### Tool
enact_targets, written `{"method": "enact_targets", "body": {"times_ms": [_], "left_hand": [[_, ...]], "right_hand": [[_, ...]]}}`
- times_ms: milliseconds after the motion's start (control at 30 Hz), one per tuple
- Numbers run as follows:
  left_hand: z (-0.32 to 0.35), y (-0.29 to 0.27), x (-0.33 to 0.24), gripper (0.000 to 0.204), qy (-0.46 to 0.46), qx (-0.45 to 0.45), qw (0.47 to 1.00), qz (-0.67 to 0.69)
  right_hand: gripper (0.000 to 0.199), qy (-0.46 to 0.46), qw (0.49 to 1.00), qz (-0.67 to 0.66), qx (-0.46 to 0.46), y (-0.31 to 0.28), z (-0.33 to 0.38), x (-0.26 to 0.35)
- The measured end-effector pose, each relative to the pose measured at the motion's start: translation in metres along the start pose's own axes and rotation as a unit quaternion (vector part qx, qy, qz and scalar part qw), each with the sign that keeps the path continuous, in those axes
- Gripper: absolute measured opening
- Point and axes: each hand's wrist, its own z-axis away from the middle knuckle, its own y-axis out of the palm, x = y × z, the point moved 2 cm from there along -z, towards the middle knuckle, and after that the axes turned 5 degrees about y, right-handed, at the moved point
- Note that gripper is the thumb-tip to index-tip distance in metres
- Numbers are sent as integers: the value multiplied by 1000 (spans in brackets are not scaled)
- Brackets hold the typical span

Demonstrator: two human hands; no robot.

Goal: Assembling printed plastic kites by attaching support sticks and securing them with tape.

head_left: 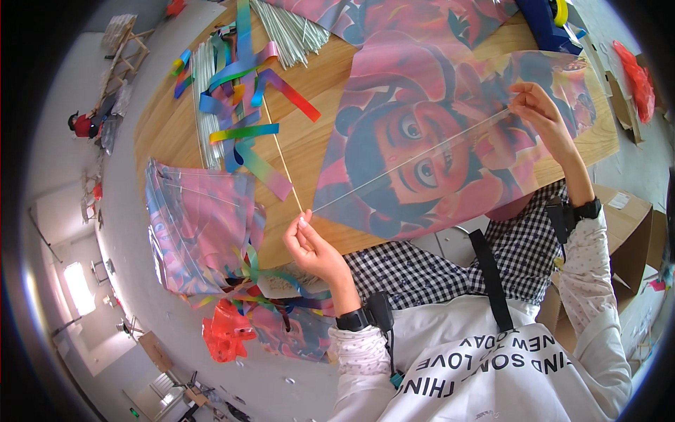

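Note:
A printed kite sheet (450, 77) with a big cartoon face spreads over the wooden table in front of me. Across it runs a thin, straight, pale strand (415, 163), either a rod or a taut string; I cannot tell which. My left hand (315, 247) pinches its near-left end at the sheet's pointed corner. At the other end, my right hand (540, 116) pinches it above the sheet's right part. A thin tan stick (279, 151) slants down from the ribbons to my left fingertips; whether they grip it is unclear.
Rainbow ribbons (246, 130) lie beside bundles of white rods (292, 32). Printed sheets (200, 211) with ribbons overhang the table's left edge, near a red plastic bag (226, 330). A blue tape dispenser (548, 27) stands far right. Cardboard boxes (619, 225) sit at right; another person (88, 125) is far left.

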Motion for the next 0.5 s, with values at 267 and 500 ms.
{"method": "enact_targets", "body": {"times_ms": [267,500], "left_hand": [[0,-1,3,11,4,10,1000,-4],[1,-1,3,12,-1,3,1000,2]], "right_hand": [[28,-4,1000,-17,-14,0,-1,-4],[27,-12,1000,-16,-11,-1,-2,-5]]}}
